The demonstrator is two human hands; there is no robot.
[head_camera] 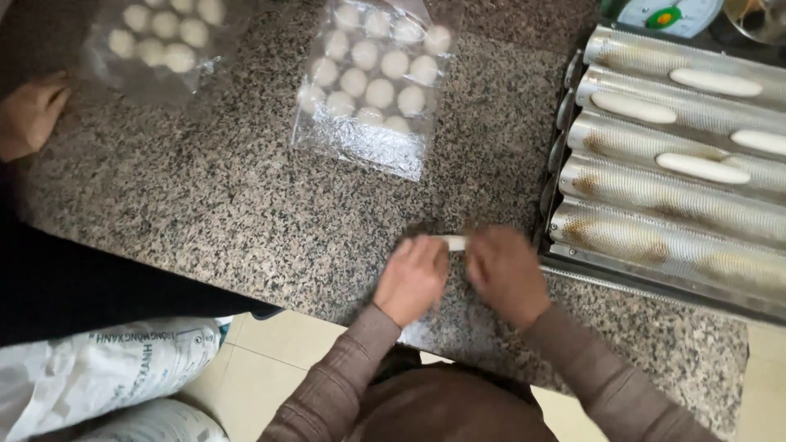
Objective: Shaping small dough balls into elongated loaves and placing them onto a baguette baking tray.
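Observation:
My left hand [412,277] and my right hand [505,272] lie palm down side by side on the speckled granite counter [246,213], pressing on a long white piece of dough [454,242]. Only a short stretch of the dough shows between the two hands; the rest is hidden under them. A perforated metal baguette tray [655,237] stands just right of my right hand, with several shaped dough sticks [701,168] lying in its far channels.
A plastic sheet with several round dough balls [370,69] lies ahead of my hands, and a second one [162,33] at the far left. Another person's hand [29,110] rests at the left edge. White sacks [98,368] sit on the floor below. A scale [667,15] stands behind the tray.

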